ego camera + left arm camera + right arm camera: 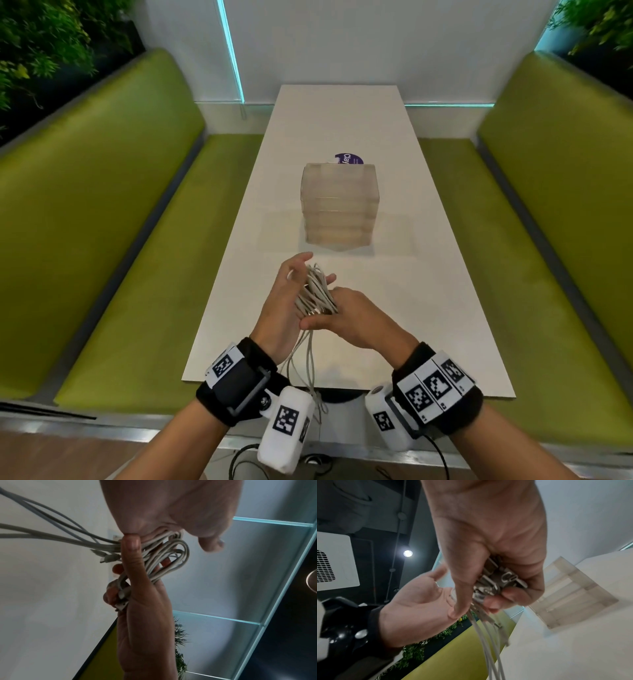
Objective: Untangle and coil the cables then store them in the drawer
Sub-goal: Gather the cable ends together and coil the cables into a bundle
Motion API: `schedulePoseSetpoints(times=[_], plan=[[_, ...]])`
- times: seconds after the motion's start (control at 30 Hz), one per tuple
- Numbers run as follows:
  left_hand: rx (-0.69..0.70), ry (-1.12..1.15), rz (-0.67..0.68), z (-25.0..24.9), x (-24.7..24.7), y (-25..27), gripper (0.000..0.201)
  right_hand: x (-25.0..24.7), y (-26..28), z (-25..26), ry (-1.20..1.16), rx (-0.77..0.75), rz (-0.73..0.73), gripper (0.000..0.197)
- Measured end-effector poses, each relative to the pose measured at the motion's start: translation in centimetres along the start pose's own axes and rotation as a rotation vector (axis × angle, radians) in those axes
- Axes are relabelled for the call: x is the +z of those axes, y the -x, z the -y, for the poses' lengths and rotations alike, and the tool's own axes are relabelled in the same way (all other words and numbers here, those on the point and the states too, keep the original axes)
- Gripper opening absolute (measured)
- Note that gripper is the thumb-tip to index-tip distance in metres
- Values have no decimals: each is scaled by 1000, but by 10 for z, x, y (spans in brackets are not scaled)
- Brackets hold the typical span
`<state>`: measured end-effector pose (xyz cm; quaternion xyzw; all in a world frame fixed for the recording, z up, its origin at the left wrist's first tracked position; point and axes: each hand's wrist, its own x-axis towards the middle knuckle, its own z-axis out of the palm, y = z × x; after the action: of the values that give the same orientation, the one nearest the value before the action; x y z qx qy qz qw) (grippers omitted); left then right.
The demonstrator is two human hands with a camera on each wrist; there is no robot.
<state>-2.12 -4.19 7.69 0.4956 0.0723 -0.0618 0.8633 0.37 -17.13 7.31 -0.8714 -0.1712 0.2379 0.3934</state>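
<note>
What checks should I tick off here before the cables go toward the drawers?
1. Bundle of cables held above the table: ok.
2. Right hand grips the plug ends: ok.
3. Left hand supports the loops, fingers loose: ok.
4. All cable coiled: not ok, loose strands hang below the table edge.
5. Drawer unit has a drawer open: not ok, all look closed.
6. Cables free of knots: cannot tell.
</note>
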Motion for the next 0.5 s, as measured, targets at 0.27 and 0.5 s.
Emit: schedulePoseSetpoints(times=[0.27,0.5], plan=[[35,-110,-19,0,2,-1,16,3,2,-4,-7,-97,106,21],[43,-229,34,-4,7,-3,10,4,10,-11,-401,-173,188,10]])
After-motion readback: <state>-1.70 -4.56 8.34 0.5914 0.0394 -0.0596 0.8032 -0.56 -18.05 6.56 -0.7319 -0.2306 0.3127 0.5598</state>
